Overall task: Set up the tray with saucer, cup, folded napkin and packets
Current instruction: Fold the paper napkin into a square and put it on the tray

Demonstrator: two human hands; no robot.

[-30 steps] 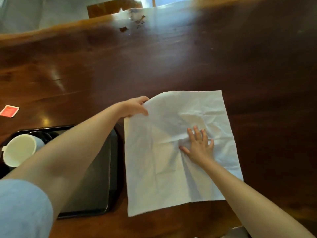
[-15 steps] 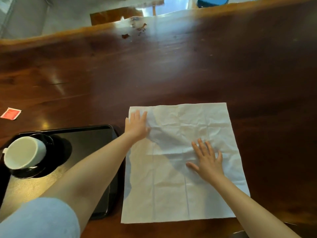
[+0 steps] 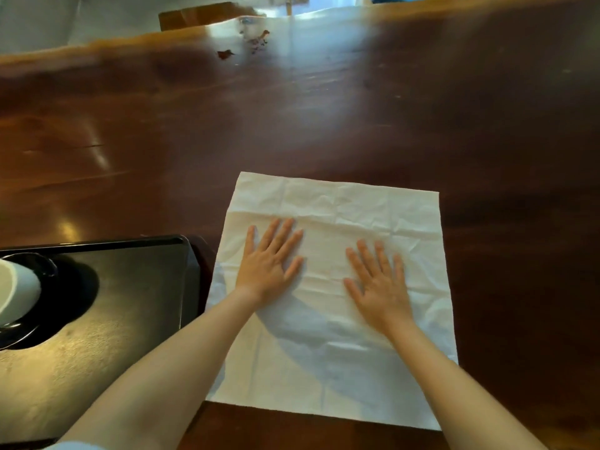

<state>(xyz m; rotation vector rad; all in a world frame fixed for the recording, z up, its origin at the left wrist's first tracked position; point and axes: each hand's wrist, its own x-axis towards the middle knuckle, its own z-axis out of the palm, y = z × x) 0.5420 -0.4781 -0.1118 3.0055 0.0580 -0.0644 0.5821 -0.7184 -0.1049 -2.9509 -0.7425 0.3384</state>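
Observation:
A white napkin (image 3: 337,203) lies fully unfolded and creased on the dark wooden table (image 3: 292,108). My left hand (image 3: 269,261) rests flat on its left half, fingers spread. On its right half my right hand (image 3: 380,284) lies flat in the same way. Neither hand grips anything. To the left sits a black tray (image 3: 136,280), its right rim beside the napkin's left edge. At the tray's left end a white cup (image 3: 16,287) stands on a dark saucer (image 3: 19,332), both cut off by the frame edge. No packets are in view.
The table's far edge runs across the top, with a wooden chair back (image 3: 201,14) behind it. A few dark specks (image 3: 256,40) lie near that edge. Bare wood stretches beyond and to the right of the napkin.
My left hand let go of the napkin's far left corner and came down flat onto the sheet. The napkin now lies spread out and squarer. The red packet has left the view.

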